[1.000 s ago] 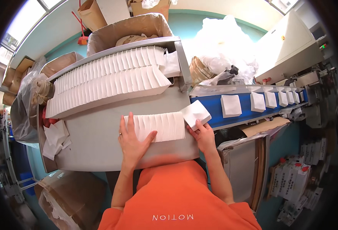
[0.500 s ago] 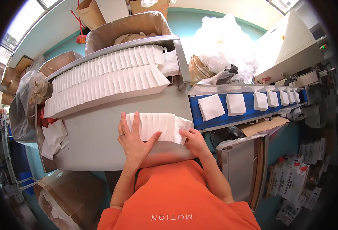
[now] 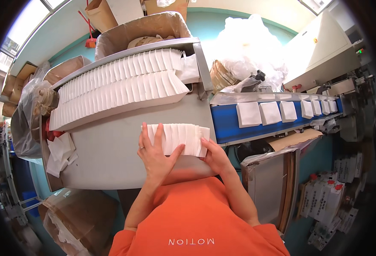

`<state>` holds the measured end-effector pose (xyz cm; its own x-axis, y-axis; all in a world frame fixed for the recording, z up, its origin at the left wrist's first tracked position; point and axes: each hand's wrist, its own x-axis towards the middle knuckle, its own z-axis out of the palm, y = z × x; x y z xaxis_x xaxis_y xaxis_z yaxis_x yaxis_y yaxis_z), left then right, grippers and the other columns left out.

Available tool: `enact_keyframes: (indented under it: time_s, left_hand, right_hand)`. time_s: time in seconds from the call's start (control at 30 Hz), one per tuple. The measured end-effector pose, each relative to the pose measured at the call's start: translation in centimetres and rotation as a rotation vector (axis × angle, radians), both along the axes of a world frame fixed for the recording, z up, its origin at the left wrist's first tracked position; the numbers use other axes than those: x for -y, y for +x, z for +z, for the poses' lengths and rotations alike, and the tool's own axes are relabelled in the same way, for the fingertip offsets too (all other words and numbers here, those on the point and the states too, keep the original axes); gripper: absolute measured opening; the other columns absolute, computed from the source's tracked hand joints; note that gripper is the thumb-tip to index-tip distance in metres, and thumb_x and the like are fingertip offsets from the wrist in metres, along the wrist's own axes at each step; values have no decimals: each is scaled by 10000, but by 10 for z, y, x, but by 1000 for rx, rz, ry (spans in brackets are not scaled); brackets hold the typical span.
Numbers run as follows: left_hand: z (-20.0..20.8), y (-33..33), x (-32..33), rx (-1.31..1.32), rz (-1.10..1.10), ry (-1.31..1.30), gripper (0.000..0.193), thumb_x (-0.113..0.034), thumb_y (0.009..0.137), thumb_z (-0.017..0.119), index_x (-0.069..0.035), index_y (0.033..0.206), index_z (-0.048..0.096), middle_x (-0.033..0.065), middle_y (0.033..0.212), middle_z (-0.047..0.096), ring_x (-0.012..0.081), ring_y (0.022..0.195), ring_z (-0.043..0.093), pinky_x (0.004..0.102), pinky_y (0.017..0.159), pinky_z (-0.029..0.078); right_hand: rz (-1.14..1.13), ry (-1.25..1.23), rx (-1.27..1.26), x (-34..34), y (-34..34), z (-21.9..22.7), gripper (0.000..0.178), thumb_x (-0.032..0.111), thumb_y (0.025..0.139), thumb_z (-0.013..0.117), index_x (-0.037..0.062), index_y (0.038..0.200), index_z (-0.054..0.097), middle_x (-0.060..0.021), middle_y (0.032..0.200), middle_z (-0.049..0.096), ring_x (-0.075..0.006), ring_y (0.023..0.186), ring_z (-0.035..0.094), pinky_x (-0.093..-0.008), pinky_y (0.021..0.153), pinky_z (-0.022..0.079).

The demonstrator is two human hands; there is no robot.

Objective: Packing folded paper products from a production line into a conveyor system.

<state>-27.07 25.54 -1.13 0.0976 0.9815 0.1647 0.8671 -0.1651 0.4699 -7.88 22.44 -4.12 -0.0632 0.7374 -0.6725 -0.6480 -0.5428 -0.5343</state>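
A short row of white folded paper napkins [image 3: 180,138], standing on edge side by side, is on the grey metal table [image 3: 107,158] close in front of me. My left hand [image 3: 156,155] holds the row's left end, its fingers over the far side and its thumb along the near side. At the right end, my right hand [image 3: 215,154] grips the last napkin bundle [image 3: 204,138] between thumb and fingers, pressed against the row and slightly tilted. Part of the row's left end is hidden under my left hand.
Two long rows of white napkins [image 3: 120,91] line the table's far side. Loose napkins [image 3: 61,151] lie at its left edge. To the right, a blue conveyor belt [image 3: 226,128] carries several square napkin stacks [image 3: 270,113]. A lined bin [image 3: 143,30] stands behind the table.
The row and both my hands have shifted slightly right. The slanting bundle at its right end now stands more upright against the row. Napkin stacks on the belt sit in different positions.
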Motion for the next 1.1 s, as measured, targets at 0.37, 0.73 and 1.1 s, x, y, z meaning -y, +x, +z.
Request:
enact_keyframes:
  time_s: [0.37, 0.73, 1.1]
  left_hand:
    - [3, 15, 5, 45, -107, -45, 882, -542, 682, 798, -144, 1400, 476, 219, 1529, 217, 405, 1342, 294, 549, 964, 333]
    - [2, 10, 0, 10, -40, -27, 837, -473, 699, 782, -169, 1413, 467, 214, 1539, 205, 416, 1345, 280, 545, 963, 327]
    - [-2, 18, 8, 161, -146, -66, 737, -420, 753, 763, -169, 1391, 492, 218, 1526, 221, 403, 1338, 304, 561, 950, 348]
  right_hand:
    - [213, 332, 857, -7, -11, -1, 505, 407, 959, 604, -17, 1220, 521, -108, 1057, 620, -181, 941, 614, -291, 830, 485]
    - [51, 14, 76, 15, 14, -35, 350, 239, 955, 605, 28, 1228, 546, -60, 1080, 642, -156, 886, 632, -274, 760, 493]
    - [118, 251, 608, -11, -25, 4, 445, 367, 965, 600, 0, 1212, 551, -82, 1099, 620, -143, 1026, 580, -280, 904, 460]
